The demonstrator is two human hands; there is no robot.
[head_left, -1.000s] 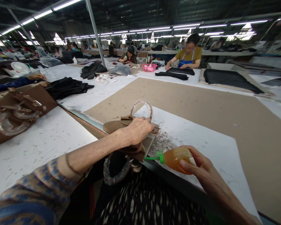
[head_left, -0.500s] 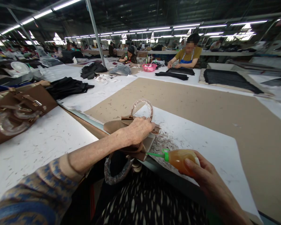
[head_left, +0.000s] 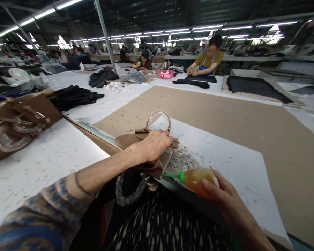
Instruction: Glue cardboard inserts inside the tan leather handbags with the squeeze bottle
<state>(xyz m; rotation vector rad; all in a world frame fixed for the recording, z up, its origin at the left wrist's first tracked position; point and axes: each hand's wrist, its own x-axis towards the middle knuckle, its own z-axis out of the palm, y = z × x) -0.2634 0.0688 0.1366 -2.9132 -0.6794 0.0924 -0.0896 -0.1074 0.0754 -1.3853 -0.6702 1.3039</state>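
My left hand [head_left: 157, 143] is closed on the upper part of a brown handbag [head_left: 128, 140] at the table edge in front of me. One plastic-wrapped handle [head_left: 159, 114] stands up behind the hand; another wrapped handle [head_left: 129, 198] hangs down over my lap. In my right hand [head_left: 223, 193] is a squeeze bottle [head_left: 199, 179] of amber liquid with a green nozzle, held tilted nearly level. Its nozzle tip is at the bag's lower right corner; whether it touches, I cannot tell. My left hand and forearm hide part of the bag.
Dark scraps [head_left: 184, 160] litter the white paper [head_left: 225, 157] beside the bag. Brown board [head_left: 251, 122] covers much of the table. Another brown handbag [head_left: 42, 108] lies at left, near black fabric [head_left: 74, 96]. Across the table are a pink basket [head_left: 166, 74] and a co-worker [head_left: 209, 59].
The squeeze bottle and my right hand have shifted slightly left and down, with the nozzle still at the bag's corner. My left hand stays on the bag.
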